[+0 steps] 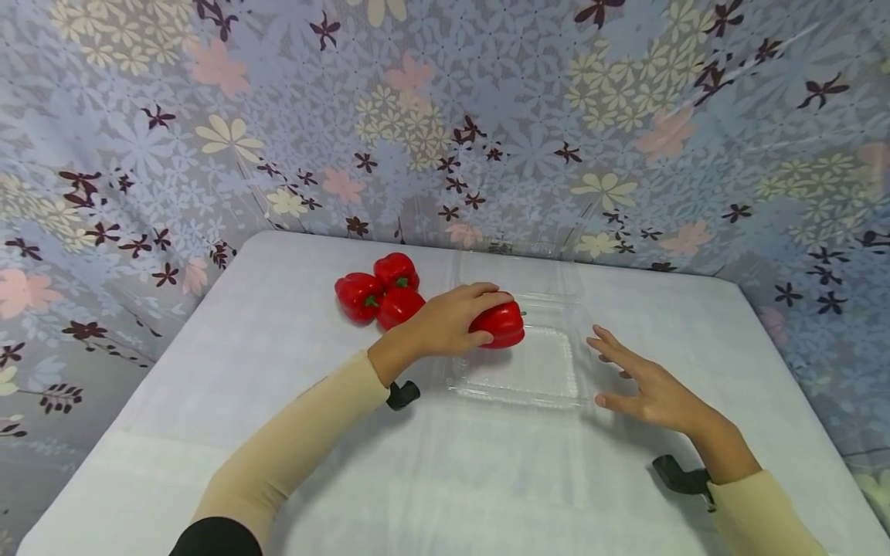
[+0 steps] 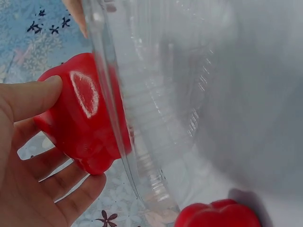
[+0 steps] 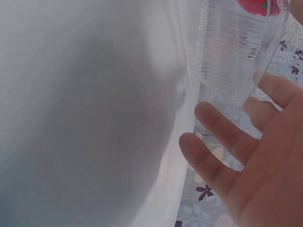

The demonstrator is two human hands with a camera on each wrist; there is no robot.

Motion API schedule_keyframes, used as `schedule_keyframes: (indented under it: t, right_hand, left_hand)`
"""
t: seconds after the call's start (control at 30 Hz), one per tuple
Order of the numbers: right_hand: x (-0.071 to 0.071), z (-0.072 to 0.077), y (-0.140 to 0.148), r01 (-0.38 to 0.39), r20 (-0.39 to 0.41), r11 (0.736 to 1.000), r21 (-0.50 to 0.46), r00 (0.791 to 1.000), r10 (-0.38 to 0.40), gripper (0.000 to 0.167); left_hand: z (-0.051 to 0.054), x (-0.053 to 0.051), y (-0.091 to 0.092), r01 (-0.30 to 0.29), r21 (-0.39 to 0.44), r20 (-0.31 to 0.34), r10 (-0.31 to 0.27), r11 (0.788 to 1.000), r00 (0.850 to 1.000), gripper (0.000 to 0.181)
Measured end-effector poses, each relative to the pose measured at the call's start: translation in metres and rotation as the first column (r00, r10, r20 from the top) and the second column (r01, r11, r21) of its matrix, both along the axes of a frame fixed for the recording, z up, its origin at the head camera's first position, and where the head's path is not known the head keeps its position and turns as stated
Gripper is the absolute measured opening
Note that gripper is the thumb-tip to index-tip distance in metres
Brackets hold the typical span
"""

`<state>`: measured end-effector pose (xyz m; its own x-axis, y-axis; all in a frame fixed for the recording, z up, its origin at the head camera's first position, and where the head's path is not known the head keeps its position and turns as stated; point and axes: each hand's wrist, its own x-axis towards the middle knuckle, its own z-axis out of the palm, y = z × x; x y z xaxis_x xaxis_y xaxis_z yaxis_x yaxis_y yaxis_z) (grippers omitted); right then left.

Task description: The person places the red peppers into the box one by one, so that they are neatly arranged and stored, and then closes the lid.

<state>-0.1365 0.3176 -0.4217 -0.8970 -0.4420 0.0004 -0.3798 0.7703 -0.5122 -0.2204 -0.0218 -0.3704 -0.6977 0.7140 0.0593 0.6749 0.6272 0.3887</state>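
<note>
My left hand (image 1: 448,320) grips a red bell pepper (image 1: 502,323) over the left part of a clear plastic container (image 1: 518,398). In the left wrist view the thumb and fingers wrap the pepper (image 2: 78,118), which overlaps the container's rim. The container's lid (image 1: 518,266) stands open at the back. Just off the container's right side is my right hand (image 1: 647,390), fingers spread and holding nothing. In the right wrist view its fingertips are near the clear wall (image 3: 227,52); whether they touch it I cannot tell.
Three more red bell peppers, among them a front one (image 1: 399,307), a left one (image 1: 358,297) and a back one (image 1: 396,270), lie grouped left of the container. All rest on a white-covered table (image 1: 278,309). A floral curtain (image 1: 445,116) hangs behind the table.
</note>
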Motion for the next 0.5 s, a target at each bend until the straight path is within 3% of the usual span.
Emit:
schedule_keyframes:
  t: [0.3,0.5]
  right_hand:
    - [-0.001,0.000,-0.001,0.006,0.016,1.000,0.012,1.000,-0.007,0.082]
    - [0.000,0.000,-0.002,0.017,0.013,1.000,0.005,1.000,-0.017,0.082]
  left_hand:
    - [-0.011,-0.001,0.014,0.010,-0.025,0.013,-0.010,1.000,1.000,0.064]
    - [-0.013,0.004,0.026,0.017,-0.045,0.043,-0.015,0.999,0.999,0.064]
